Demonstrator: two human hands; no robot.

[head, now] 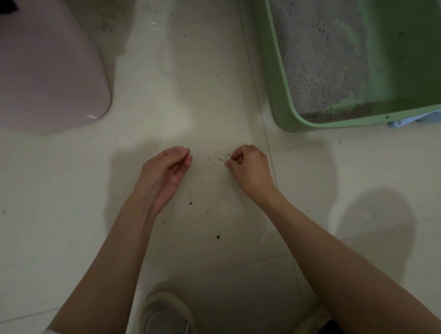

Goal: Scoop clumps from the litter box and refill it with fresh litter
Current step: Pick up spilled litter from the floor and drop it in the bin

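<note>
Litter box (pixel 282 107) beyond scattered grains (pixel 220 156), pink bin (pixel 38 74) left, both grips curled, contents unclear.

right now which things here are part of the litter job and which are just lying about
Part of the job:
green litter box
litter inside it
spilled grains on the floor
left hand and right hand, beside the grains

Just lying about:
pink bin
shoe
blue item behind the box
</note>
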